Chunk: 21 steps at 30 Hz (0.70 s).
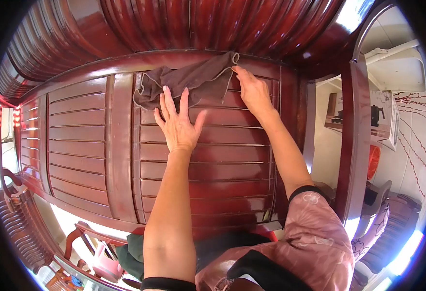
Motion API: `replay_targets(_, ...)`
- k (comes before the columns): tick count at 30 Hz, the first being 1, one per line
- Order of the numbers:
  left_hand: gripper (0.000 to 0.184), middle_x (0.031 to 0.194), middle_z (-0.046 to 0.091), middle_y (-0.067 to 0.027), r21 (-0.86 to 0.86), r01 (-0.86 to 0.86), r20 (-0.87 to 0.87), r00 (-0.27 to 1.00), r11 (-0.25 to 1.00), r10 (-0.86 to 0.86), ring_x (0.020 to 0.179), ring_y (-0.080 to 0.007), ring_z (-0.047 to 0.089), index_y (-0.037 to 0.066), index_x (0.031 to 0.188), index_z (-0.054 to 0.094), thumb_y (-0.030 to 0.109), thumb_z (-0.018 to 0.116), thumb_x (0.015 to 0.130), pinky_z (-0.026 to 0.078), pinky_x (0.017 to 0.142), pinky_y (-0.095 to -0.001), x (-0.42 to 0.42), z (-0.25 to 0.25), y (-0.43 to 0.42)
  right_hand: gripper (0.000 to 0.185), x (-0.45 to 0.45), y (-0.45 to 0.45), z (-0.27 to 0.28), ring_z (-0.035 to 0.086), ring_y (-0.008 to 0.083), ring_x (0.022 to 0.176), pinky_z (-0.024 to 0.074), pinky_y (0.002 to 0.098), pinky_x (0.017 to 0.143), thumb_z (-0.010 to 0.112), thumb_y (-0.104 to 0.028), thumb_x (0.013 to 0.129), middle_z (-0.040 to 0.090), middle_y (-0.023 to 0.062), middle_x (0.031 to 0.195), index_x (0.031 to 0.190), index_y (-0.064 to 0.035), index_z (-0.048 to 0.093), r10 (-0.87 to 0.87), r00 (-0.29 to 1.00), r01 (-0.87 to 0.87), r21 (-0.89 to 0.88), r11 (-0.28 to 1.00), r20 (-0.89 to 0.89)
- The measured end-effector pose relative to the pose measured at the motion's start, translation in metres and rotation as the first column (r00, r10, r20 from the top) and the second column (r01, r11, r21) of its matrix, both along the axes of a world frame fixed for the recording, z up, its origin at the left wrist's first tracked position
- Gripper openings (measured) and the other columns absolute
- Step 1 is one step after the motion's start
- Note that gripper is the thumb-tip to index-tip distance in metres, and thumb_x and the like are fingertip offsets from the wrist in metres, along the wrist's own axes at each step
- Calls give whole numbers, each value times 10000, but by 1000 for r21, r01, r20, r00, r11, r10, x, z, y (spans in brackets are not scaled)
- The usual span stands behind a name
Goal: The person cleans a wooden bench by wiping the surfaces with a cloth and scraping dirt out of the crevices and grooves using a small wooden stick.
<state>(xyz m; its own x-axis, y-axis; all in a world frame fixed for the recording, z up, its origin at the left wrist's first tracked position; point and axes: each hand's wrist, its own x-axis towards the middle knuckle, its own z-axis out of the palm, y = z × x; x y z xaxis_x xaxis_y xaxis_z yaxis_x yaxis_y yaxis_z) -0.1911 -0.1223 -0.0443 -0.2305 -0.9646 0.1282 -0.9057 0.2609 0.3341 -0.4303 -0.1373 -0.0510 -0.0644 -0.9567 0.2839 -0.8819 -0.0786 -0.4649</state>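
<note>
The right grip (255, 94) pinches a brown cloth (186, 80) at 12 o'clock; the left grip (180, 128), spread open, touches it. Pink container (107, 266), 7 o'clock: contents unclear.

Brown cloth (189, 82), pale edging (225, 72), red-brown bench (208, 160)

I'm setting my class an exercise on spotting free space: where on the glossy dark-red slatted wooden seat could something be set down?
Bare: the slatted panel left of the broad wooden crosspiece, and the slats between the forearms. Crowded: towards the back, where the dark-brown cloth lies, with left hand and right hand at it.
</note>
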Motion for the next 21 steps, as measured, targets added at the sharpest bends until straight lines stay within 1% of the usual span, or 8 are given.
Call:
replay_targets(3,745,1636,154,-193,4,-3,-1,1000,1000,3,1480,-372,217,219,1498,411,530,660,868,195,1147,-590,0,0,0,297,7,7,-1,675,407,919,573,471,758,533,-5,929,687,183,1082,1223,-32,564,-30,997,39,-121,992,76)
replay_targets(6,769,1635,151,-199,-34,-6,-69,998,999,4,1483,-377,208,212,1500,409,527,681,853,197,1147,-587,1,-2,0,283,20,16,5,676,399,948,579,456,766,527,-47,971,684,187,1115,1253,-39,555,-28,984,69,-237,969,174)
replay_targets(9,796,1636,143,-204,-47,-36,-132,991,998,29,1485,-381,201,203,1500,406,523,705,836,201,1148,-581,2,-2,0,369,30,19,5,682,399,939,580,452,766,546,-63,974,680,209,1136,1341,-65,512,-25,983,79,-292,953,183)
replay_targets(12,820,1636,138,-205,-46,-32,-129,991,998,26,1486,-380,199,197,1504,395,519,720,825,205,1149,-576,3,-2,-1,474,28,27,7,687,408,898,578,463,758,565,-73,966,677,232,1133,1426,-103,454,-101,991,100,16,995,83)
replay_targets(15,832,1637,136,-203,-17,-30,-121,992,999,28,1486,-373,201,192,1509,383,517,725,824,205,1150,-577,3,0,-1,513,29,30,13,687,420,872,575,477,755,576,-80,961,682,242,1102,1452,-127,435,-87,993,82,56,995,78)
replay_targets(18,840,1637,141,-198,-14,-26,-112,993,1000,24,1486,-368,205,188,1512,376,519,725,823,206,1150,-581,3,-1,-1,526,34,33,23,685,428,868,571,494,751,575,-85,962,682,237,1113,1463,-129,422,-27,990,8,134,991,139)
replay_targets(21,837,1636,148,-193,2,-29,-96,995,1000,29,1485,-368,208,187,1510,378,522,723,824,205,1151,-583,3,-1,-1,529,45,36,26,681,439,866,567,503,751,557,-67,959,684,236,1111,1465,-128,420,22,992,-46,190,981,124)
